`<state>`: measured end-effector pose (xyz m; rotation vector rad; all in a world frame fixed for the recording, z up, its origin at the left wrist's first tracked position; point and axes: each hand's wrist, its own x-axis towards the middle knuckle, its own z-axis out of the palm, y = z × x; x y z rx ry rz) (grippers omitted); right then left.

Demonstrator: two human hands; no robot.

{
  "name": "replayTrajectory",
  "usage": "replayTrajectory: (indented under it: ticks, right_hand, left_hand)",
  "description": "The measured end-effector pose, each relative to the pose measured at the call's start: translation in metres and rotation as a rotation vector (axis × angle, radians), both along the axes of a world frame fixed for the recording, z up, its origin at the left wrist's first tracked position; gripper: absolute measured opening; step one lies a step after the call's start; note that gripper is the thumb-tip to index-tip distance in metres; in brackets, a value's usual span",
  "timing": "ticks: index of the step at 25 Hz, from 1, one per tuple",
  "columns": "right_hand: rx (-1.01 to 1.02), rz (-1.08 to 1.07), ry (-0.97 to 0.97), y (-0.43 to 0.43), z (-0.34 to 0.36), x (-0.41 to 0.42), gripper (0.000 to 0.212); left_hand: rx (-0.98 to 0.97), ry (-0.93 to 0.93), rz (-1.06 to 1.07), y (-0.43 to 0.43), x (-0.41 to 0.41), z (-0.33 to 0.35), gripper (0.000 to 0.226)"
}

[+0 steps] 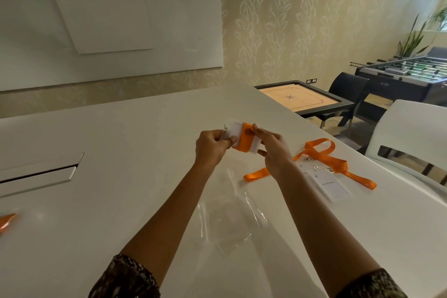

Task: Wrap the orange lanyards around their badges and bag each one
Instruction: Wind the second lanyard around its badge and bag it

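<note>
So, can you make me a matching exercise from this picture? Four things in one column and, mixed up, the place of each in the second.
Things:
1. lanyard-wrapped badge
2. clear plastic bag
3. loose orange lanyard
4. carrom board

Places:
A. flat on the white table, nearest the person
B. beyond the table's far right corner
C. held up between the left hand and the right hand
D. spread on the table, to the right of the right hand

Pairs: 1-C, 2-A, 3-D, 4-B
</note>
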<state>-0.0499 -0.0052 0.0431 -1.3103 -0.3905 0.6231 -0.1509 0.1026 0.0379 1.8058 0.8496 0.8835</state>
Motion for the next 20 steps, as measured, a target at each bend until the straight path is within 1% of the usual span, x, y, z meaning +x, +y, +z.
replayTrajectory:
  ticks: [2,3,4,6,8,9,11,13,14,16,20]
  right_hand:
    - [0.018,0.056,-0.063,-0.004,-0.002,-0.001,0.014]
    - [0.034,0.085,-0.113,-0.005,-0.004,-0.001,0.015]
    - [0.049,0.108,-0.187,-0.006,-0.006,0.0,0.019]
    - [0.025,0.091,-0.419,-0.004,-0.011,0.001,0.024]
    - [-0.108,0.009,-0.675,-0.001,-0.013,0.003,0.027]
    - [-0.179,-0.026,-0.772,0.001,-0.013,0.003,0.027]
    - [-0.297,-0.044,-0.9,0.003,-0.008,0.005,0.025]
    - [-0.405,-0.01,-1.008,0.002,-0.001,0.007,0.025]
    - [-0.447,0.025,-1.045,0.0,0.002,0.007,0.026]
    - [-0.482,0.125,-1.062,-0.001,0.005,0.007,0.028]
    - [-0.624,0.255,-1.063,-0.003,0.007,0.007,0.03]
  left_hand:
    - [-0.116,-0.014,-0.06,0.004,-0.006,0.004,0.032]
    - [-0.157,-0.009,-0.094,0.005,-0.01,0.007,0.033]
    - [-0.191,0.0,-0.126,0.006,-0.013,0.01,0.033]
    - [-0.234,0.01,-0.173,0.009,-0.02,0.013,0.033]
    - [-0.232,0.036,-0.199,0.012,-0.024,0.016,0.029]
    - [-0.222,0.051,-0.208,0.013,-0.026,0.016,0.028]
    - [-0.199,0.08,-0.225,0.017,-0.029,0.015,0.031]
    - [-0.174,0.109,-0.252,0.021,-0.033,0.013,0.032]
    - [-0.16,0.117,-0.27,0.024,-0.034,0.011,0.03]
    - [-0.142,0.133,-0.298,0.028,-0.036,0.007,0.027]
    - [-0.117,0.155,-0.337,0.029,-0.036,-0.002,0.032]
